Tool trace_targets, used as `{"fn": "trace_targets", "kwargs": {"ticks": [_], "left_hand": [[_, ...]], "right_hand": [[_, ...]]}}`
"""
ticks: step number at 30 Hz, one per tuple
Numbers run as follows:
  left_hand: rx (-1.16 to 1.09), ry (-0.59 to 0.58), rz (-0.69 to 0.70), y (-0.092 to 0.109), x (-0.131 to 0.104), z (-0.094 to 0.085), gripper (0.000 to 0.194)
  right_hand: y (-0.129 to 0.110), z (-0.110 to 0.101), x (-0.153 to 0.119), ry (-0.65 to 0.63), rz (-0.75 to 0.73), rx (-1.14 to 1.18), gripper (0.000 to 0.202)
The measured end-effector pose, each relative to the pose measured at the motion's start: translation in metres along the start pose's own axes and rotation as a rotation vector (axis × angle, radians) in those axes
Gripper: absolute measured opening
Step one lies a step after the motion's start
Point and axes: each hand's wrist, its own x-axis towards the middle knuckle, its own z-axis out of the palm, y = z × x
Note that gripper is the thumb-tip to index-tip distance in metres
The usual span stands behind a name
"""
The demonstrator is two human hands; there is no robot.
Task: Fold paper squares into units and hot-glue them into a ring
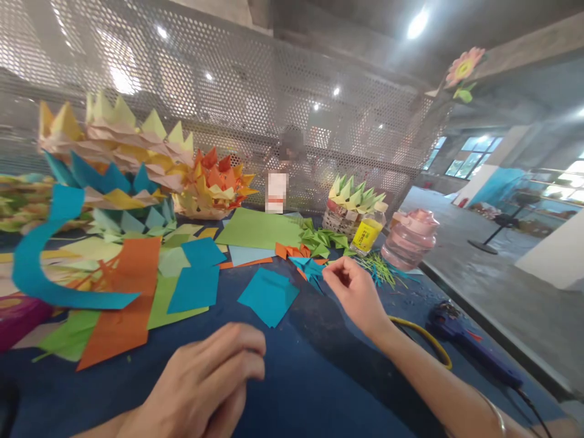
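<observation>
My right hand [354, 296] reaches forward over the dark blue table. Its thumb and forefinger are pinched together at the edge of a blue folded paper piece [309, 269], which lies among other folded pieces. Orange folded pieces [289, 250] are just to its left, and a heap of green folded pieces [322, 238] sits behind. My left hand [207, 377] hovers near the front of the table with its fingers curled inward; nothing shows in it. Between and beyond my hands lies a small stack of blue paper squares [269, 295].
Coloured sheets, including an orange strip [123, 292] and a green sheet [264, 228], spread leftward. Layered paper-point models [123, 164] stand behind them. At right are a yellow-labelled bottle [364, 234], a pink bottle [410, 240] and a blue glue gun [477, 347] with cord.
</observation>
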Motion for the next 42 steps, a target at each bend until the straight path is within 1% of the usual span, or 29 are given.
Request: {"fn": "trace_targets", "kwargs": {"ticks": [2,5,7,8,9,11,12,13,14,17,19,21,27,29,31,33,35,39,42], "left_hand": [[-0.038,-0.084,-0.063,-0.009,0.011,0.003,0.026],[-0.009,-0.094,-0.149,-0.024,0.017,0.009,0.022],[0.015,-0.110,-0.214,-0.034,0.017,0.013,0.022],[0.025,-0.116,-0.239,-0.038,0.016,0.015,0.022],[0.039,-0.122,-0.262,-0.042,0.015,0.017,0.022],[0.090,-0.135,-0.299,-0.049,0.013,0.020,0.023],[0.123,-0.144,-0.317,-0.051,0.012,0.022,0.024],[0.155,-0.154,-0.331,-0.052,0.011,0.023,0.026],[0.180,-0.165,-0.340,-0.053,0.010,0.024,0.026],[0.201,-0.195,-0.339,-0.052,0.009,0.024,0.026],[0.198,-0.190,-0.324,-0.050,0.010,0.024,0.027],[0.196,-0.175,-0.313,-0.048,0.010,0.024,0.027],[0.161,-0.198,-0.306,-0.048,0.008,0.025,0.031],[0.145,-0.199,-0.314,-0.049,0.007,0.026,0.030],[0.135,-0.195,-0.319,-0.051,0.006,0.027,0.028],[0.129,-0.191,-0.315,-0.052,0.006,0.027,0.027],[0.116,-0.189,-0.303,-0.052,0.007,0.027,0.026],[0.084,-0.194,-0.267,-0.049,0.010,0.024,0.020],[0.054,-0.192,-0.257,-0.047,0.010,0.023,0.020]], "right_hand": [[0.010,-0.002,0.006,0.037,0.001,-0.034,0.015],[0.016,0.000,0.006,0.085,-0.028,-0.108,0.012],[0.012,0.004,0.001,0.102,-0.078,-0.150,0.015],[0.008,0.006,-0.003,0.078,-0.114,-0.161,0.015],[0.003,0.009,-0.006,0.026,-0.153,-0.171,0.013],[-0.007,0.016,-0.013,-0.138,-0.213,-0.208,0.010],[-0.011,0.019,-0.016,-0.208,-0.218,-0.245,0.011],[-0.014,0.022,-0.018,-0.259,-0.209,-0.293,0.015],[-0.017,0.025,-0.019,-0.284,-0.188,-0.348,0.023],[-0.019,0.030,-0.018,-0.282,-0.138,-0.498,0.053],[-0.018,0.032,-0.016,-0.284,-0.137,-0.561,0.061],[-0.017,0.034,-0.015,-0.281,-0.137,-0.589,0.059],[-0.013,0.039,-0.012,-0.303,-0.130,-0.540,0.035],[-0.011,0.040,-0.012,-0.293,-0.132,-0.539,0.037],[-0.009,0.039,-0.012,-0.270,-0.130,-0.563,0.044],[-0.008,0.038,-0.012,-0.270,-0.135,-0.586,0.047],[-0.009,0.037,-0.012,-0.295,-0.143,-0.587,0.043],[-0.013,0.037,-0.013,-0.340,-0.147,-0.556,0.029],[-0.015,0.038,-0.014,-0.349,-0.155,-0.537,0.027]]}}
